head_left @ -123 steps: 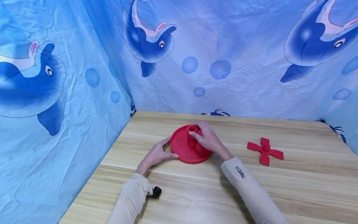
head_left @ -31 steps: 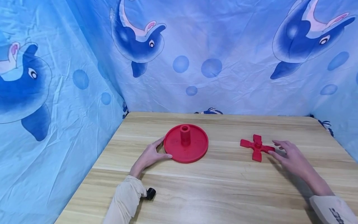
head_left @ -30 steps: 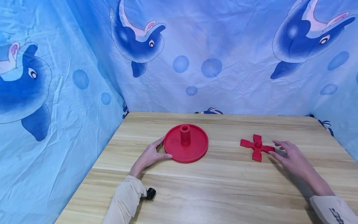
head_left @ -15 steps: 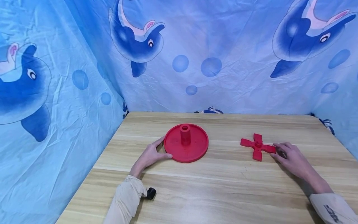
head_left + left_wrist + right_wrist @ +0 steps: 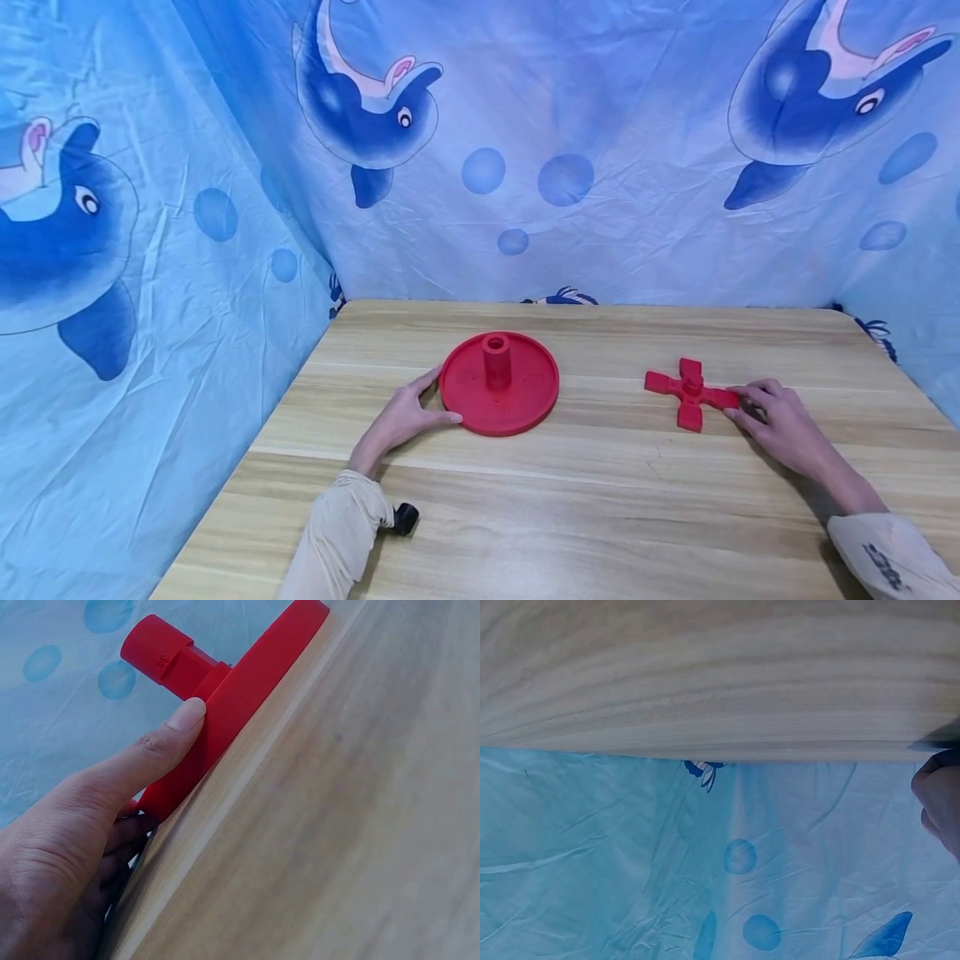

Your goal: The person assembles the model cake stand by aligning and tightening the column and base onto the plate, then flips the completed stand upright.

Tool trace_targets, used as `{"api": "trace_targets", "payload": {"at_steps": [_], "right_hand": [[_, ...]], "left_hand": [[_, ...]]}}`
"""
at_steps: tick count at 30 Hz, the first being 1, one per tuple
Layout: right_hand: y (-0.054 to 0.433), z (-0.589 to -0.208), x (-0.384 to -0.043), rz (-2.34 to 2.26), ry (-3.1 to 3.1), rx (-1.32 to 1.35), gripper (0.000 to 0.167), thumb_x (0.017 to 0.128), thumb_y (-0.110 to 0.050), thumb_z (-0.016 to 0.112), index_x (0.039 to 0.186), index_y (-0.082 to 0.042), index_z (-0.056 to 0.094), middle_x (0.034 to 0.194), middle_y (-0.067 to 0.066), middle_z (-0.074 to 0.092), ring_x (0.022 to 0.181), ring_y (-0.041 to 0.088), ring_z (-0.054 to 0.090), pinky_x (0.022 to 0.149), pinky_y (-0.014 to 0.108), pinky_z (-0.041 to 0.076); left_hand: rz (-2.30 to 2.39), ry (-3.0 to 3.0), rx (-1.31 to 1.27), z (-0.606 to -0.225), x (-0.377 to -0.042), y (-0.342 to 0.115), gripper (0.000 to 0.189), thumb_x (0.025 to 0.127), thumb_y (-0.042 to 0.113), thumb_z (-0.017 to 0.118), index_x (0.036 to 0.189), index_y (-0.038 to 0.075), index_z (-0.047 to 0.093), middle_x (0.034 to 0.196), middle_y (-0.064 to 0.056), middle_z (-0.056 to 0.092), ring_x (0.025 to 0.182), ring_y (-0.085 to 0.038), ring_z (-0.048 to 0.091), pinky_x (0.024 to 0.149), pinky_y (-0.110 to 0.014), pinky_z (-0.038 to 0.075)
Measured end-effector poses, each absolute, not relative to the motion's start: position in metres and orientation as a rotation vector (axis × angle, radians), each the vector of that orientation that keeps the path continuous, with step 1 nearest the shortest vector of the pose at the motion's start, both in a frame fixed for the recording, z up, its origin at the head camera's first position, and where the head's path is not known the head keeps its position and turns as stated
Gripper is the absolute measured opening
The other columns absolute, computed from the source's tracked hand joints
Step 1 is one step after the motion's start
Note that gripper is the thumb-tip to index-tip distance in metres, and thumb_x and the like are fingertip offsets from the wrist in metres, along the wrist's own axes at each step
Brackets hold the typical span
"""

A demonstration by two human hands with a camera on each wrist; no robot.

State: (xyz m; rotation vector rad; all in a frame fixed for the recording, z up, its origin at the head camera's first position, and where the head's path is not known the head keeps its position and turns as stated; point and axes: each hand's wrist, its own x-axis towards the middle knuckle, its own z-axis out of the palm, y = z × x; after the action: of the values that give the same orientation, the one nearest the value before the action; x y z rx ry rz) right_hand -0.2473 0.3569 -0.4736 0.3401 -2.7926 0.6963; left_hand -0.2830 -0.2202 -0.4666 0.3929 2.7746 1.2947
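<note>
A red round base (image 5: 525, 406) with a low rim lies flat on the table, and a hollow upright post (image 5: 497, 367) rises from its middle. My left hand (image 5: 403, 419) grips its left edge; in the left wrist view the thumb (image 5: 169, 735) presses the rim and the other fingers are partly hidden. Farther right, a red cross-shaped piece (image 5: 690, 393) with a small central knob lies on the wood. My right hand (image 5: 780, 423) pinches the end of its right arm between thumb and fingers. The right wrist view catches only part of that hand (image 5: 941, 799).
The wooden table (image 5: 570, 517) has its far edge against a blue dolphin-print curtain (image 5: 637, 100), which also hangs at both sides. A small black object (image 5: 406, 518) sits at the left sleeve's cuff.
My right hand has left the post, moved right to the cross-shaped piece and closed on its right arm. The left hand stays on the base. The head view has shifted slightly.
</note>
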Motion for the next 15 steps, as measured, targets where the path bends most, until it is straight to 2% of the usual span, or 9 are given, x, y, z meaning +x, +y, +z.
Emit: {"api": "trace_targets", "payload": {"at_steps": [10, 12, 15], "right_hand": [[0.3546, -0.4719, -0.2470, 0.738, -2.770, 0.378, 0.039, 0.091, -0.003, 0.077, 0.123, 0.015, 0.063, 0.115, 0.031, 0.055, 0.098, 0.043, 0.049, 0.078, 0.061, 0.047], [0.3528, -0.4699, -0.2469, 0.768, -2.773, 0.382, 0.038, 0.093, -0.004, 0.075, 0.125, 0.013, 0.063, 0.115, 0.030, 0.058, 0.096, 0.040, 0.052, 0.078, 0.058, 0.049], [0.3522, -0.4664, -0.2450, 0.790, -2.778, 0.384, 0.039, 0.096, -0.007, 0.074, 0.128, 0.011, 0.063, 0.115, 0.028, 0.061, 0.092, 0.034, 0.054, 0.075, 0.046, 0.051]], "left_hand": [[1.293, 2.774, 0.384, -0.4674, -0.2832, -0.2204, 0.105, 0.077, 0.052, 0.090, 0.163, 0.023, 0.036, 0.162, -0.006, 0.040, 0.151, -0.030, 0.032, 0.118, -0.055, 0.033], [1.295, 2.774, 0.381, -0.4677, -0.2831, -0.2206, 0.105, 0.077, 0.052, 0.090, 0.163, 0.023, 0.036, 0.162, -0.006, 0.040, 0.150, -0.030, 0.032, 0.118, -0.055, 0.033], [1.295, 2.772, 0.383, -0.4675, -0.2840, -0.2191, 0.105, 0.077, 0.052, 0.090, 0.163, 0.023, 0.036, 0.162, -0.007, 0.040, 0.150, -0.032, 0.033, 0.118, -0.055, 0.033]]}}
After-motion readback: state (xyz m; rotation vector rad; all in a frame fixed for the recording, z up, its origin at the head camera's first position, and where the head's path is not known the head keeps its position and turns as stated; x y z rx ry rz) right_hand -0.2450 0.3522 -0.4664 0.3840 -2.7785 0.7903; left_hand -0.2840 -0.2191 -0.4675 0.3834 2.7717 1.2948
